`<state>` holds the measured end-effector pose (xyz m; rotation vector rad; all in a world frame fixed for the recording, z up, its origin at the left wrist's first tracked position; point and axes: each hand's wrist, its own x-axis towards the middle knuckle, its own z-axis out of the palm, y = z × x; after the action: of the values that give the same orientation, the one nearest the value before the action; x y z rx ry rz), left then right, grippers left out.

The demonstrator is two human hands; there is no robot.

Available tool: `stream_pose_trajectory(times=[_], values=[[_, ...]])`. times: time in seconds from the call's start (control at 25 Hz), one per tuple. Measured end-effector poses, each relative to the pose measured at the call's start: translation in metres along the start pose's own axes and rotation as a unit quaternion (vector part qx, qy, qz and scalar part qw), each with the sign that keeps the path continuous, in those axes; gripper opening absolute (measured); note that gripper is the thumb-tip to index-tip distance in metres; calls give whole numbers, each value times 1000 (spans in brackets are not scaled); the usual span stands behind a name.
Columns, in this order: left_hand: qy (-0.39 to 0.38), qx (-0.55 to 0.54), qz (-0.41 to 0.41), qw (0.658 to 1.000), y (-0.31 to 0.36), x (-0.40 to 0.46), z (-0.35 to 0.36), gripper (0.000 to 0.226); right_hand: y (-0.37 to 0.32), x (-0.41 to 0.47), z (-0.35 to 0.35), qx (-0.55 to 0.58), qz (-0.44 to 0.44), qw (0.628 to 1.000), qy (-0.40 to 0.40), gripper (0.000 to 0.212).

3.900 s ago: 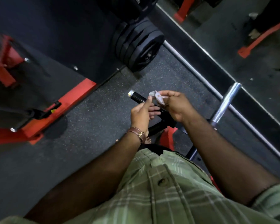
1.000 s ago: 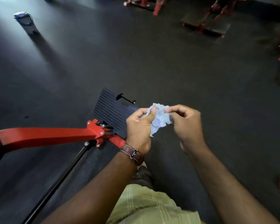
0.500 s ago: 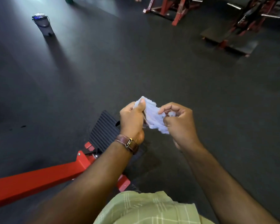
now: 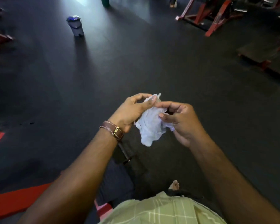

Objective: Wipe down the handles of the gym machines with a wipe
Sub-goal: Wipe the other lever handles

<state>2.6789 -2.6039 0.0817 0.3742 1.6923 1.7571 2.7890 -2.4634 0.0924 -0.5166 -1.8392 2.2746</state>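
Hands are meeting at the centre of the head view, both working a crumpled pale bluish-white wipe (image 4: 150, 125) held in the air above the dark rubber gym floor (image 4: 168, 62). The person's left hand (image 4: 132, 110), wearing a brown leather strap with a gold buckle (image 4: 113, 130) on its wrist, is pinching the top edge of the wipe between the thumb and the curled forefinger. The right hand (image 4: 181, 120) is gripping the wipe's side at 3 o'clock, its fingers curled in and its thumb pressing on the cloth. Most of the wipe is hanging loose below the two grips, toward 6 o'clock, touching nothing else. At 6 o'clock a pale green checked shirt (image 4: 160, 210) is filling the lower edge, with a bare toe (image 4: 174, 185) showing just above it. At 7 to 8 o'clock a flat red frame bar (image 4: 14, 202) is lying on the floor beside a dark ribbed footplate (image 4: 118, 180). At 11 o'clock, well apart from the hands, a small grey lidded bin (image 4: 76, 25) is standing upright in a patch of light. At 1 to 2 o'clock red-framed gym machines (image 4: 217, 16) are standing far off; their handles cannot be made out.
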Motion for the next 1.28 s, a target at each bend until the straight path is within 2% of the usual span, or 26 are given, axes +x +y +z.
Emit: stream_pose_trajectory(times=[0.08, 0.2, 0.32, 0.48, 0.56, 0.68, 0.8, 0.96, 1.04, 1.12, 1.2, 1.28], values=[[-9, 1, -5, 1000, -1, 26, 4, 70, -8, 43, -28, 25, 11, 1000, 9, 33], [39, -38, 16, 998, 2, 59, 13, 87, -22, 105, -62, -5, 5, 1000, -7, 34], [95, -61, 44, 993, 8, 87, 12, 78, -30, 163, -77, -87, -5, 996, -25, 35], [101, -23, 97, 990, 13, 133, -19, 66, -29, 239, -70, -139, -1, 988, -61, 31], [139, -44, 98, 984, 19, 168, -43, 54, -24, 287, -53, -168, 1, 981, -99, 29], [184, -31, 96, 978, 32, 224, -89, 26, -18, 370, -10, -211, -1, 964, -160, 31], [258, 101, 98, 956, 47, 274, -157, 34, -22, 456, 50, -216, 7, 955, -202, 29], [386, 298, 47, 872, 82, 318, -264, 17, -36, 554, 153, -227, 7, 937, -264, 20], [430, 380, 77, 815, 99, 323, -305, 10, -42, 590, 201, -207, 16, 934, -292, 11], [438, 450, 136, 766, 111, 325, -348, 9, -40, 623, 256, -177, 47, 926, -329, 7], [417, 466, 182, 759, 120, 326, -387, 5, -30, 652, 312, -160, 73, 911, -373, 11], [404, 465, 155, 772, 125, 327, -429, 29, -13, 677, 367, -161, 68, 892, -416, 18]])
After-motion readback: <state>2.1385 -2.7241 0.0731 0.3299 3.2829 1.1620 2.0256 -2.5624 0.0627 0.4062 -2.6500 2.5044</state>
